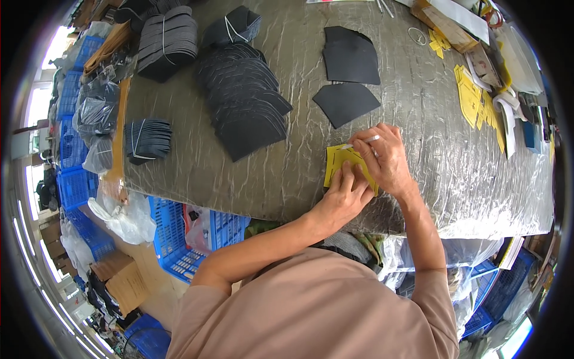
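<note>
A yellow template (336, 157) with slots lies on the table near its front edge. Fingers stretched out, my left hand (342, 202) presses down on the template and holds nothing. My right hand (390, 160) is closed around a slim white pen (372, 139), whose tip meets the template's upper part. Whatever lies beneath the template is hidden. Just beyond it rests a dark flat cut piece (347, 104), with a few more dark pieces (351, 57) behind that. A fanned-out stack of dark pieces (245, 99) spreads to the left of them.
Tied bundles of dark pieces (168, 42) and a smaller tied bundle (147, 139) sit on the table's left. More yellow templates (472, 99) lie at the right beside papers and a cardboard box (445, 24). A blue crate (173, 233) stands below the front edge.
</note>
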`<action>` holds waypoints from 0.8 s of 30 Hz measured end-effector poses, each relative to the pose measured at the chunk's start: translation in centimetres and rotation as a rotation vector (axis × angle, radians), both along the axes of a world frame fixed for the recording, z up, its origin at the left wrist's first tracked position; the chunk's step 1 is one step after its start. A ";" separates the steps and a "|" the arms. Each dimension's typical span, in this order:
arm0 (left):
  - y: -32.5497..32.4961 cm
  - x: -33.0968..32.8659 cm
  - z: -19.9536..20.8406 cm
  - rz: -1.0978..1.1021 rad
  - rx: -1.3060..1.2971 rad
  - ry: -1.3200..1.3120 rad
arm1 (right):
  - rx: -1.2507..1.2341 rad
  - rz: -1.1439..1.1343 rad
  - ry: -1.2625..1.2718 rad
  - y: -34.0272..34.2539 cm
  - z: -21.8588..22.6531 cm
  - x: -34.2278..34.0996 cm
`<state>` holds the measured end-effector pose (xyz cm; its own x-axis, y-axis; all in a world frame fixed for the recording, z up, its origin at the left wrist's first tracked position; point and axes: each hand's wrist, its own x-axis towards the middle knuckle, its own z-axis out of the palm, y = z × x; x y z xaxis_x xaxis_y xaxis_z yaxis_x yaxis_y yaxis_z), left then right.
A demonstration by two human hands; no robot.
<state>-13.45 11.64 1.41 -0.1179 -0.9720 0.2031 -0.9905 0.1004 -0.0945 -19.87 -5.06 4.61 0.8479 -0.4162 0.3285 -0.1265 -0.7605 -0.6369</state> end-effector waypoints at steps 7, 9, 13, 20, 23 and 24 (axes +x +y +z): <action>-0.1 0.0 0.0 0.011 -0.041 0.031 | -0.022 0.005 -0.039 0.5 0.2 -0.5; -0.1 0.0 0.4 0.003 -0.031 0.027 | -0.057 -0.027 -0.032 0.4 0.5 -1.0; -0.2 0.2 0.4 -0.016 -0.012 0.037 | -0.077 -0.085 -0.030 0.2 0.2 -2.7; -0.3 0.5 1.0 -0.026 -0.011 0.056 | -0.096 -0.121 -0.014 0.6 0.2 -5.0; -0.3 0.4 0.9 -0.031 -0.004 0.065 | -0.094 -0.136 -0.018 0.8 0.2 -5.8; -0.4 0.5 1.0 -0.027 0.005 0.059 | -0.090 -0.134 -0.030 0.9 0.2 -6.0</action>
